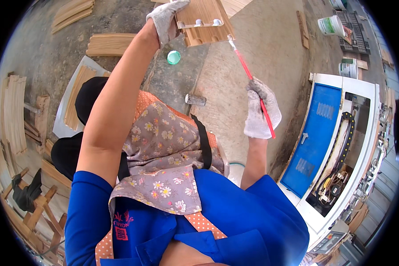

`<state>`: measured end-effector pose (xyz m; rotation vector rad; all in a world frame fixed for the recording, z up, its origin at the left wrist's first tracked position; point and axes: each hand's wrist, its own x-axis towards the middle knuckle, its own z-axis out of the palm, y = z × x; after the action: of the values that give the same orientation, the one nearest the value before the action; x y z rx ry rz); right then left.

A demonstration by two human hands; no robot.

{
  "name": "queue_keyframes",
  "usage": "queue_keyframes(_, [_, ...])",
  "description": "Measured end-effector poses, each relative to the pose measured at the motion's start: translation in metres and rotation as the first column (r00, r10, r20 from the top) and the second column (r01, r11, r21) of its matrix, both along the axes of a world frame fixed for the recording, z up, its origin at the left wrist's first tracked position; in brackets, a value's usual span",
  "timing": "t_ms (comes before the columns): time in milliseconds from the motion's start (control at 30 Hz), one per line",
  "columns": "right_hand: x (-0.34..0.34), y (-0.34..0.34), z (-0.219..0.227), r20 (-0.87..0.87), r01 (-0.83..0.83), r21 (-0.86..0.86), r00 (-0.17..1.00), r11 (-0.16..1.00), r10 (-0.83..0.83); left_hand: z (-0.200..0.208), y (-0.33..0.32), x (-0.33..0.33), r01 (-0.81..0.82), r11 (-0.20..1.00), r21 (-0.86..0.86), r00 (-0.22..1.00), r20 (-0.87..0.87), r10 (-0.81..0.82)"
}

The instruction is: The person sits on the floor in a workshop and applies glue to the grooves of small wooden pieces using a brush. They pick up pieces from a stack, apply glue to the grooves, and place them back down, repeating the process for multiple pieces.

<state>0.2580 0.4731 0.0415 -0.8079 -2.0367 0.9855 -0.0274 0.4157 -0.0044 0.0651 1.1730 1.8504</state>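
Note:
My left hand [166, 21], in a pale work glove, is closed on the edge of a wooden board [204, 12] at the top of the view. A groove or step runs across the board, with two white blobs on it. My right hand [262, 108], also gloved, grips a thin brush with a red handle [244, 64]. Its white-coated tip points up and left and meets the board's lower right corner, where a white smear shows. The board's far end is cut off by the view's edge.
A green round cup or lid [174, 57] and a short grey cylinder [195, 99] are on the concrete floor. Stacked wood strips [111, 44] lie at the left. A white machine with a blue door [312, 137] stands at the right, with white buckets [331, 26] beyond it.

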Motion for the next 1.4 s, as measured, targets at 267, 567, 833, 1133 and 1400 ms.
queue_keyframes(267, [0.006, -0.001, 0.016, -0.27, 0.016, -0.211, 0.96, 0.977, -0.074, 0.007, 0.0, 0.003, 0.031, 0.998, 0.059, 0.999, 0.016, -0.032])
queue_keyframes(567, [0.001, -0.013, 0.018, -0.172, -0.076, -0.213, 0.984, 0.974, 0.04, -0.002, -0.002, -0.002, -0.005, 0.999, 0.035, 1.0, -0.014, 0.006])
queue_keyframes(833, [-0.007, -0.016, 0.006, 0.045, -0.152, 0.124, 0.988, 0.981, 0.147, -0.003, 0.0, 0.0, 0.012, 0.995, 0.101, 1.0, 0.013, -0.013])
queue_keyframes(1133, [-0.009, -0.021, 0.011, 0.118, -0.197, 0.26, 0.978, 0.945, 0.171, -0.003, 0.003, -0.002, 0.0, 0.997, 0.083, 0.999, 0.033, -0.003])
queue_keyframes(1400, [-0.008, -0.018, 0.012, 0.129, -0.196, 0.155, 0.976, 0.968, 0.177, -0.001, 0.0, -0.002, 0.027, 0.994, 0.104, 0.996, 0.078, -0.035])
